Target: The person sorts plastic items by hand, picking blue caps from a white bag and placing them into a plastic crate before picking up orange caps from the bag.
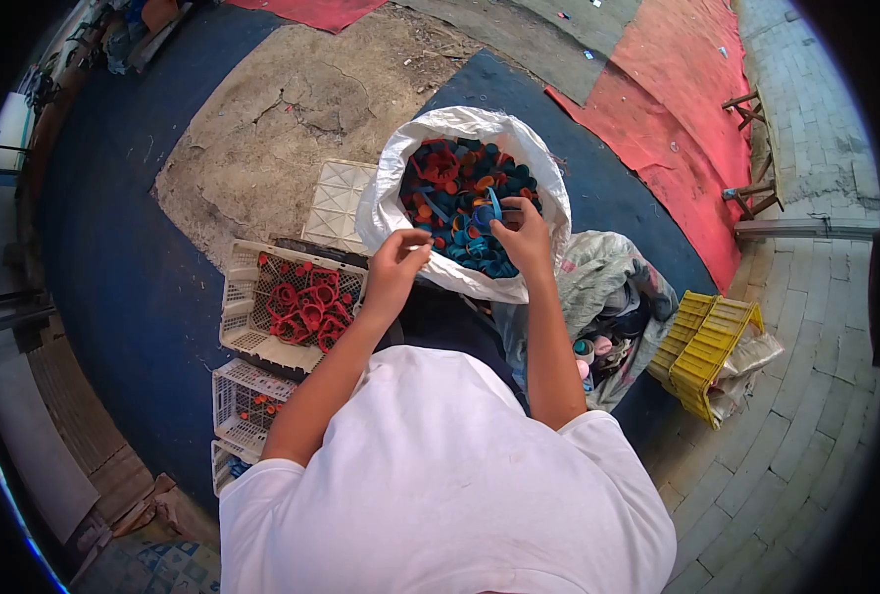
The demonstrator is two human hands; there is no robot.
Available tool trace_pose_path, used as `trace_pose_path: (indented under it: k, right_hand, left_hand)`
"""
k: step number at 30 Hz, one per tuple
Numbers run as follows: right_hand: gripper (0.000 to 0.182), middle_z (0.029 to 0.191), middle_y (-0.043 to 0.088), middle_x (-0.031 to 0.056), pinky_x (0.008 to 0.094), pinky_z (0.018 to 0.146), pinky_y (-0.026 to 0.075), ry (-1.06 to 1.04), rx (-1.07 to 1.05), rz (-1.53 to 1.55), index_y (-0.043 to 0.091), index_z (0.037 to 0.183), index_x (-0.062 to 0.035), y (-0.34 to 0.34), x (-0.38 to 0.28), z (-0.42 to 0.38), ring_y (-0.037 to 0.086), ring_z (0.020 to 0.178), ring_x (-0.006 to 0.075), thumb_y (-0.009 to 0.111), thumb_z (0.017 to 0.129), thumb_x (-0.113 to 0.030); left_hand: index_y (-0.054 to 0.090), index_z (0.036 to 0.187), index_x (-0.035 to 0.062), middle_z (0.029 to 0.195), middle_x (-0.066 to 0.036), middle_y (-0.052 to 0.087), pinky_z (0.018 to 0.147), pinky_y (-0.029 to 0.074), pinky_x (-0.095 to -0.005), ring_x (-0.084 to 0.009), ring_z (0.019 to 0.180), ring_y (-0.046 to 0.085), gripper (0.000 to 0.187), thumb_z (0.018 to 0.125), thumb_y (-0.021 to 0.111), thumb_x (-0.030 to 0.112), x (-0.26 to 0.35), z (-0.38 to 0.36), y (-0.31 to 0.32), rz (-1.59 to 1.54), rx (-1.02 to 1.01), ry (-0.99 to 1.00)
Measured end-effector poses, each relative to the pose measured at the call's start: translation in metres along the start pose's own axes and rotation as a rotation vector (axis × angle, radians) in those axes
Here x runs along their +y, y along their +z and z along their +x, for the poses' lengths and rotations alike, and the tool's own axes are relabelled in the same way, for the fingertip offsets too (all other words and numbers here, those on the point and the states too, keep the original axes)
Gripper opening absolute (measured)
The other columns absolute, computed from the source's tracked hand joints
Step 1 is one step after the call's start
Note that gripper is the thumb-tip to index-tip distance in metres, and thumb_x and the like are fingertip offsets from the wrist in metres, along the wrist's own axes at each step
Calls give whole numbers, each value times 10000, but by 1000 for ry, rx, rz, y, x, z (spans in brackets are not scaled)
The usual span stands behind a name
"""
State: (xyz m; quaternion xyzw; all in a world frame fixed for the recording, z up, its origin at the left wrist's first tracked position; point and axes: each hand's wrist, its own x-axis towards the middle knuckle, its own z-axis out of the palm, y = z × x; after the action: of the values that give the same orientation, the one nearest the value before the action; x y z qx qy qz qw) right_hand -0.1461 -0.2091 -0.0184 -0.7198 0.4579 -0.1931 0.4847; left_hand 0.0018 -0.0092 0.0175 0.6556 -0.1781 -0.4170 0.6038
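Observation:
A white woven sack stands upright in front of me with its rim rolled open. Inside lies a heap of small plastic pieces in red, orange, blue and dark green, many shaped like caps or rings. My right hand is over the right part of the heap, with a light blue plastic strip pinched between thumb and fingertips. At the near left rim of the sack is my left hand. Its fingers are curled together, and what they hold, if anything, is too small to make out.
To my left, a white crate holds red plastic pieces. Smaller white crates stand behind it. On the right are a crumpled grey-green sack with mixed items and a yellow crate. Blue matting covers part of the floor.

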Motion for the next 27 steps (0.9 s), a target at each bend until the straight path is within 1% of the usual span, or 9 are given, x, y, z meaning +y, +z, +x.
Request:
trace_pose_path:
  k: [4,7,11,14,18,21,22,25,27]
  right_hand:
    - [396,1029,755,136,316,793,576,20,-49,90,645,1168,-1,-10,-19,-16,725,841,181,770,804,-94]
    - [372,1039,747,119,304,773,568,0,-67,142,649,1166,-9,-16,-23,-24,706,858,156,770,822,-82]
    - [365,1046,740,105,306,762,558,-32,-60,203,650,1169,-17,-18,-15,-30,683,856,143,777,834,-87]
    - [345,1041,735,96,312,741,550,-49,-25,247,658,1149,-23,-19,-23,-36,675,827,147,774,828,-77]
    - [322,1042,723,78,333,769,530,-240,-16,47,686,1094,-50,-15,-65,-61,674,858,188,785,788,-51]
    - [365,1068,724,57,366,864,500,-556,-134,-174,712,1091,-73,-5,-73,-69,644,962,237,808,742,-24]
    - [366,1076,730,71,374,921,480,-561,-164,-153,727,1080,-73,0,-76,-74,617,1001,274,807,728,-13]
    - [341,1071,723,40,385,924,471,-606,-237,-14,730,1088,-103,5,-77,-77,631,1072,286,817,760,-73]
    - [255,1020,738,69,370,876,501,-526,-175,102,749,1059,-72,3,-74,-68,662,984,241,789,810,-110]
  left_hand:
    - [633,1248,17,1137,-78,678,848,546,-288,-142,991,654,352,920,702,125,32,15,27,252,-97,136]
    - [625,1273,16,1151,-121,674,797,550,-301,-167,970,672,390,913,706,141,24,30,42,249,-126,245]
    - [573,1315,-7,1263,-118,600,986,511,-327,-180,1071,641,431,956,674,211,9,44,46,182,-271,-8]
    - [503,1355,-2,1261,-131,599,1034,487,-369,-213,1099,631,492,1017,576,348,3,41,53,-265,-259,-289]
    - [535,1260,71,1207,-126,601,947,540,-434,-245,1091,623,458,1034,513,469,5,33,53,-878,-294,-513]
    - [487,1328,52,1254,-146,612,1015,512,-467,-309,1132,629,496,1059,445,466,2,31,50,-1102,-254,-431]
    - [507,1320,65,1242,-141,622,1008,517,-484,-320,1139,625,454,1061,438,431,6,28,47,-1122,-193,-448]
    - [530,1304,68,1250,-143,621,1016,515,-480,-321,1146,620,409,1062,437,384,1,22,27,-1178,-216,-408]
    - [542,1297,62,1252,-151,616,1025,519,-473,-325,1148,613,376,1058,448,336,0,16,14,-1224,-230,-405]
